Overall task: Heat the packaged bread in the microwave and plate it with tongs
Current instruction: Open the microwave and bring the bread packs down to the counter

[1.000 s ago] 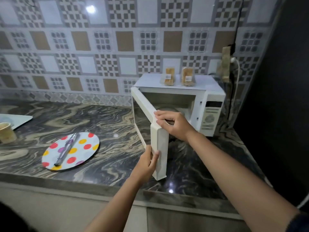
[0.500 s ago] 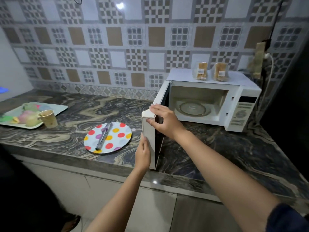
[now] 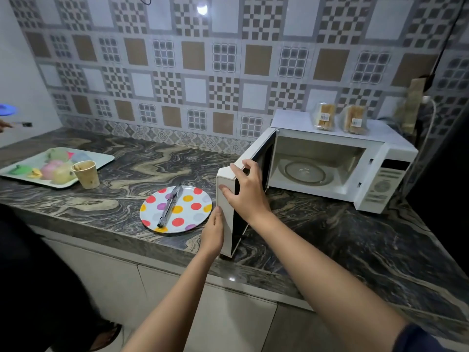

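A white microwave (image 3: 385, 174) stands on the marble counter with its door (image 3: 224, 207) swung wide open; the glass turntable (image 3: 305, 172) inside is bare. Two clear packs of bread (image 3: 326, 120) (image 3: 354, 120) stand upright on the microwave's top. My right hand (image 3: 247, 191) grips the door's free edge near its top corner. My left hand (image 3: 214, 233) presses flat against the door's outer face lower down. Left of the door lies a polka-dot plate (image 3: 193, 214) with metal tongs (image 3: 170, 208) resting across it.
A white tray (image 3: 101, 158) with pastel-coloured items sits at the counter's left, a paper cup (image 3: 86, 174) beside it. A cable and a plug (image 3: 429, 100) hang on the wall right of the microwave. Another person's hand (image 3: 3, 125) shows at the far left.
The door has swung further open with both hands on it, exposing the cavity. My view has shifted left and back, bringing the tray and cup into sight.
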A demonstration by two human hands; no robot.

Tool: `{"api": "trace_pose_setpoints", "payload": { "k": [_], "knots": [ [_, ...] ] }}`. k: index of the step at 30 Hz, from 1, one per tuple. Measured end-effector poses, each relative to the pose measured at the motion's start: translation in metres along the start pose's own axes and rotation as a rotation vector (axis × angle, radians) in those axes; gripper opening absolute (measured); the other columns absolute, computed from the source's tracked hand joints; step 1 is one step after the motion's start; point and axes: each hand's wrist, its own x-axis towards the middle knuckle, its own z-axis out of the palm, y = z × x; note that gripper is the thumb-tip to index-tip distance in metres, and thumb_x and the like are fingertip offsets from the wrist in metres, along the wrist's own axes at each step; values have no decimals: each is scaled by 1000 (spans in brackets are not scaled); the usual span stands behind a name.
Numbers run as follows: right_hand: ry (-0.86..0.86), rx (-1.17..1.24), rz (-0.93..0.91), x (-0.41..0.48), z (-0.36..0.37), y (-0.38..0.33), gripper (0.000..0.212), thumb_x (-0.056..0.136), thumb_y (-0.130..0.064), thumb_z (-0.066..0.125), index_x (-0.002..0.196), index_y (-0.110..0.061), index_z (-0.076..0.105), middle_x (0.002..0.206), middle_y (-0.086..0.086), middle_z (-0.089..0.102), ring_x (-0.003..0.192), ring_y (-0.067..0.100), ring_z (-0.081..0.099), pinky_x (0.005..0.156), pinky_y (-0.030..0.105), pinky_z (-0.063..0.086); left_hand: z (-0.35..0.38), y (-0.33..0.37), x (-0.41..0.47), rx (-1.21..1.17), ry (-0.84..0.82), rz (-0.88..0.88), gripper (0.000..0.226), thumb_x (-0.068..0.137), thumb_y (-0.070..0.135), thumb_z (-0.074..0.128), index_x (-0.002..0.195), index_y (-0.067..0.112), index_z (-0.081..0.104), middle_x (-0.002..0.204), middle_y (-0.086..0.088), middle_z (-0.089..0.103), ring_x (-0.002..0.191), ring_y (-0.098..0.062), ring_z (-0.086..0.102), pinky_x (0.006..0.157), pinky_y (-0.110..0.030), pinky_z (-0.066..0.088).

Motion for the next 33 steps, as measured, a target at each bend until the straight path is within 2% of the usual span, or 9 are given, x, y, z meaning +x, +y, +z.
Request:
{"api": "trace_pose_setpoints", "payload": {
  "k": [3, 5, 8, 10, 15, 20, 24, 29, 33],
  "knots": [
    [-67, -32, 37, 1, -6, -4, 57, 87, -28, 63, 137, -9, 45, 141, 14, 32, 135, 26, 27, 109, 32, 30, -2, 6, -5, 20, -6, -25, 53, 100, 43, 22, 146, 17, 29, 153, -1, 32, 142, -18, 28, 117, -34, 23],
    [-146, -9, 70, 2, -13, -7, 58, 90, -25, 58, 143, -13, 38, 146, 11, 29, 138, 24, 24, 109, 33, 29, -3, 13, -9, 39, -13, -43, 53, 100, 44, 21, 143, 17, 36, 145, -1, 42, 133, -20, 39, 109, -35, 32],
    [-226, 107, 121, 3, -31, -12, 58, 93, -17, 51, 147, -15, 30, 150, 9, 26, 140, 22, 25, 111, 30, 25, -4, 26, -16, 127, 47, -65, 45, 101, 39, 25, 108, 9, 58, 108, -7, 57, 96, -21, 49, 76, -32, 36],
    [-241, 155, 144, 1, -48, -14, 57, 93, -13, 49, 147, -14, 31, 151, 8, 28, 140, 21, 27, 111, 25, 22, -6, 33, -20, 170, 136, -80, 38, 100, 33, 31, 85, 7, 54, 92, -16, 56, 83, -24, 47, 64, -34, 32],
    [-287, 123, 115, -17, -105, -2, 52, 92, -15, 48, 143, -13, 38, 149, 4, 32, 137, 19, 32, 109, 25, 26, -4, 56, -37, 180, 259, -13, 25, 95, 23, 43, 95, 11, 64, 95, -8, 61, 89, -22, 51, 73, -30, 33],
    [-253, 55, 146, -40, -170, 30, 42, 92, -16, 49, 134, -13, 49, 142, 4, 41, 132, 20, 38, 106, 26, 29, 25, 74, -63, 254, 386, 3, 29, 90, 13, 46, 107, 4, 67, 111, -20, 66, 104, -36, 57, 78, -33, 38],
    [-227, 3, 218, -63, -214, 67, 39, 93, -17, 50, 132, -12, 50, 140, 5, 43, 130, 20, 39, 105, 26, 31, 65, 85, -73, 247, 342, 29, 29, 89, 12, 47, 108, 8, 68, 112, -19, 67, 106, -36, 58, 86, -35, 43],
    [-187, -45, 347, -74, -252, 116, 37, 93, -18, 51, 129, -14, 53, 140, 6, 44, 130, 21, 41, 101, 25, 34, 125, 115, -71, 242, 251, 62, 31, 89, 16, 46, 112, 13, 67, 112, -13, 67, 103, -30, 59, 77, -27, 38],
    [-132, -49, 400, -57, -274, 153, 34, 92, -21, 54, 125, -16, 55, 139, 4, 47, 131, 20, 42, 103, 30, 37, 167, 148, -45, 220, 167, 115, 32, 88, 16, 44, 110, 13, 67, 110, -12, 67, 95, -27, 57, 76, -30, 42]
  ]
}}
